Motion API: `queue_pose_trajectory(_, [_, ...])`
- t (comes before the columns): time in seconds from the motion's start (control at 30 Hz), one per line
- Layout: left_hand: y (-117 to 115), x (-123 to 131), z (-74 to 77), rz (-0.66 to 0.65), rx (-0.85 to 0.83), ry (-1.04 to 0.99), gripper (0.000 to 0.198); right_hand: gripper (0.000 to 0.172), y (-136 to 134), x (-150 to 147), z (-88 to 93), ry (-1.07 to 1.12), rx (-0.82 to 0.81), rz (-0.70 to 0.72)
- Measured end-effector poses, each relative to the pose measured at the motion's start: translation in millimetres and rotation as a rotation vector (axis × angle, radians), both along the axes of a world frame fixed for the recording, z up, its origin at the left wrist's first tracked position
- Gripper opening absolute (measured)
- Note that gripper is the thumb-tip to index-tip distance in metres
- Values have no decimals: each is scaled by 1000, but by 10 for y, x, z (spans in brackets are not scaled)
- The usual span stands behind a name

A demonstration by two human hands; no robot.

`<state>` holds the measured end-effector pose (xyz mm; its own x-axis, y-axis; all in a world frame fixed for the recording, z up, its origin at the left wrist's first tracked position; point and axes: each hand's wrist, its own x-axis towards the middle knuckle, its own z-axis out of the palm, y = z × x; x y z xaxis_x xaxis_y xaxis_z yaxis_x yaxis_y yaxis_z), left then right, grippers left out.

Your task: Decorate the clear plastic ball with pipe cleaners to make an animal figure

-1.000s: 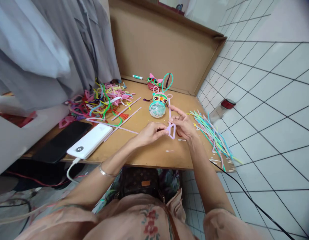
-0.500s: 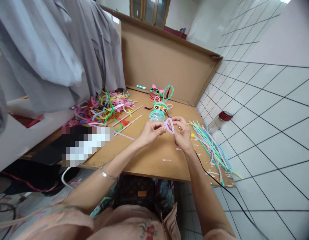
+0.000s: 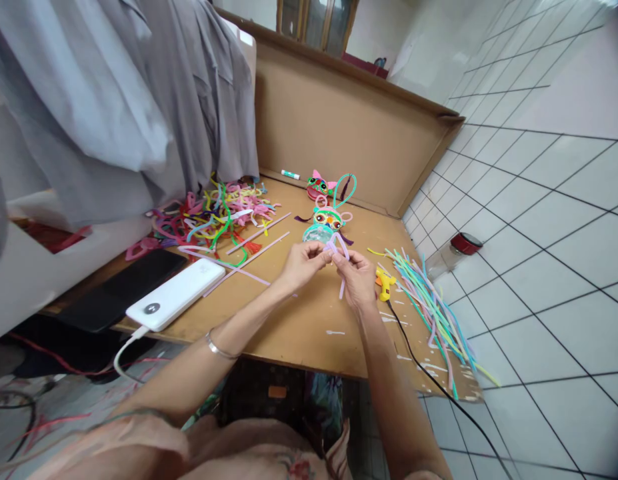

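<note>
A lilac pipe cleaner (image 3: 345, 248) is bent into a loop above my fingertips, and a straight end hangs below. My left hand (image 3: 303, 265) pinches it from the left with thumb and forefinger. From the other side my right hand (image 3: 357, 275) grips the same pipe cleaner, its fingertips almost touching the left ones. Just beyond the hands lies a pipe-cleaner animal face (image 3: 329, 218) with pink round ears and large eyes, joined to a turquoise-rimmed round piece (image 3: 316, 233). Loose lilac pipe cleaners (image 3: 249, 262) lie left of my left hand.
A yellow glue gun (image 3: 386, 285) with a black cord lies right of my right hand, near a bundle of pastel pipe cleaners (image 3: 429, 300) and a red-lidded jar (image 3: 466, 244). At left are a white power bank (image 3: 176, 293), a black phone (image 3: 121, 290) and a colourful pile (image 3: 213, 213).
My right fingers have moved in closer to my left fingertips at the base of the loop. The loop has turned, and its straight end now shows below. The view has shifted slightly.
</note>
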<state>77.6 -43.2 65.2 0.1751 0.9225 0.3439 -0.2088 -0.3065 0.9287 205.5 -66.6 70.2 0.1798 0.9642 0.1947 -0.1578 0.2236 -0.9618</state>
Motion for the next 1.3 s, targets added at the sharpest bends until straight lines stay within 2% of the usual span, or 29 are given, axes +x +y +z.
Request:
queue_pose_trajectory(0.1, [102, -16, -56, -8, -9, 17, 53, 38, 117, 2, -49, -12, -7, -15])
queue_pose_trajectory(0.27, [323, -113, -140, -124, 34, 85, 55, 36, 302, 8, -132, 21, -12, -40])
queue_pose_trajectory(0.4, [502, -187, -193, -25, 55, 83, 58, 36, 451, -10, -222, 41, -53, -72])
queue_pose_trajectory(0.57, [643, -236, -249, 51, 39, 43, 52, 33, 574, -107, -310, 33, -65, -25])
queue_pose_trajectory(0.73, [666, -287, -305, 71, -29, 25, 48, 32, 587, -198, -348, 21, -83, -2])
queue_pose_trajectory(0.93, [637, -302, -351, 85, -125, -43, 51, 40, 577, -195, -452, 6, -135, 72])
queue_pose_trajectory(1.1, [641, -293, -398, 104, -133, -67, 53, 39, 562, -221, -498, 22, -149, 37])
queue_pose_trajectory(1.3, [652, -303, -433, 91, -124, -45, 52, 37, 522, -273, -451, -10, -146, -13])
